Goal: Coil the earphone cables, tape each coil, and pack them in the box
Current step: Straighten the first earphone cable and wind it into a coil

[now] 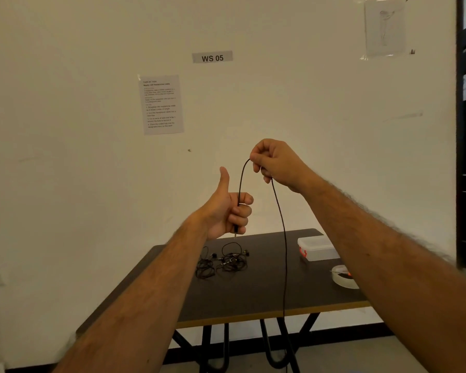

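Note:
A black earphone cable (281, 224) is held up in the air above the dark table (253, 292). My left hand (230, 211) is closed around the cable's plug end, thumb sticking up, with the metal jack poking out below the fist. My right hand (273, 162) pinches the cable higher up, so a short arch runs between both hands. The rest of the cable hangs straight down past the table's front edge. A tangle of black earphones (222, 262) lies on the table. A clear plastic box (318, 249) with a lid and a red latch sits at the back right.
A roll of clear tape (343, 277) lies on the table's right side, partly behind my right forearm. A printed instruction sheet (162, 105) and a "WS 05" label (212, 57) hang on the white wall behind. A dark frame stands at the far right.

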Demonstrator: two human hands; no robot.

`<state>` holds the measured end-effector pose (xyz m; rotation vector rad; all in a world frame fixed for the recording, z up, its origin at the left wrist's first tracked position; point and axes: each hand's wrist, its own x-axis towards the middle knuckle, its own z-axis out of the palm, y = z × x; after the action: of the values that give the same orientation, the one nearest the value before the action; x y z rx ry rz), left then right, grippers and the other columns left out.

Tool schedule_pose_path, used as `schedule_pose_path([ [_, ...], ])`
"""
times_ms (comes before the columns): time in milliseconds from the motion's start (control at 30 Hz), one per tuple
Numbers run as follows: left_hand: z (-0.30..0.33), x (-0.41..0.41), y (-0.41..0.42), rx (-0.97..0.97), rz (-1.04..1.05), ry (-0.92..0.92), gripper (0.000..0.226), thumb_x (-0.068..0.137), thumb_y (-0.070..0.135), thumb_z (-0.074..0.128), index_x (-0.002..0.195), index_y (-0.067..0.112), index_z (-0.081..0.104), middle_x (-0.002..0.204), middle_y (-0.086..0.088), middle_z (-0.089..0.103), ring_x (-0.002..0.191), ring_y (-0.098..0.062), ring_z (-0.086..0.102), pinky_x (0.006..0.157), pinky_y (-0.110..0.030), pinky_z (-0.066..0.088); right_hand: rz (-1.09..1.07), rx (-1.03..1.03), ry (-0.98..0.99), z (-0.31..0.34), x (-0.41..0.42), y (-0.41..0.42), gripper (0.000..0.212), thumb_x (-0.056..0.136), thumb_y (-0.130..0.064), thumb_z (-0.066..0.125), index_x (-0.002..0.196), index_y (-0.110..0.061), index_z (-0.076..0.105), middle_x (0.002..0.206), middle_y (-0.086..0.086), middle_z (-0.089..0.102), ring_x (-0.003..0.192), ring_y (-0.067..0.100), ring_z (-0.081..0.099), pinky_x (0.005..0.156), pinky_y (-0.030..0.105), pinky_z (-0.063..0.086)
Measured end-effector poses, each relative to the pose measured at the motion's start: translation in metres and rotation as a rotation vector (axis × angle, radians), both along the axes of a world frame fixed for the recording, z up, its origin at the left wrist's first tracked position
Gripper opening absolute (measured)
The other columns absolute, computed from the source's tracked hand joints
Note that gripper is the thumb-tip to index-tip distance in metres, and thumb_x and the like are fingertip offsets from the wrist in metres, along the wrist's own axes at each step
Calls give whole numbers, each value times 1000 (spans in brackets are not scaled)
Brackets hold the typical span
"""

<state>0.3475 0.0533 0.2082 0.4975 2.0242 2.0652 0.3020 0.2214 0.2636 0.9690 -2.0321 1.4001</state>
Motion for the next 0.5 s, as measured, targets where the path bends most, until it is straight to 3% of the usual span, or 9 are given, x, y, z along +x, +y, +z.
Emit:
schedule_pose_path([
  [200, -9, 0, 10, 65, -38, -20, 84, 73, 91, 8, 67, 16, 44, 56, 6, 19, 50, -9, 9, 44, -21, 10, -6, -68, 11, -8, -4, -4, 8, 99, -9, 53, 96, -2, 56, 67, 7, 62, 43, 9, 42, 48, 30, 46],
  [400, -19, 9, 27, 70, -75, 29, 80, 74, 89, 9, 66, 18, 43, 53, 7, 20, 48, -8, 9, 43, -21, 8, -13, -125, -38, -31, -8, -11, 9, 99, -12, 54, 94, -6, 58, 68, 6, 61, 48, 11, 46, 48, 26, 44],
  [500, -28, 16, 34, 56, -71, 89, 76, 78, 86, 9, 69, 18, 44, 53, 7, 20, 44, -7, 12, 42, -21, 9, -12, -175, -136, -57, -11, -15, 8, 98, -14, 56, 91, -11, 59, 69, 4, 63, 55, 10, 54, 55, 24, 49],
])
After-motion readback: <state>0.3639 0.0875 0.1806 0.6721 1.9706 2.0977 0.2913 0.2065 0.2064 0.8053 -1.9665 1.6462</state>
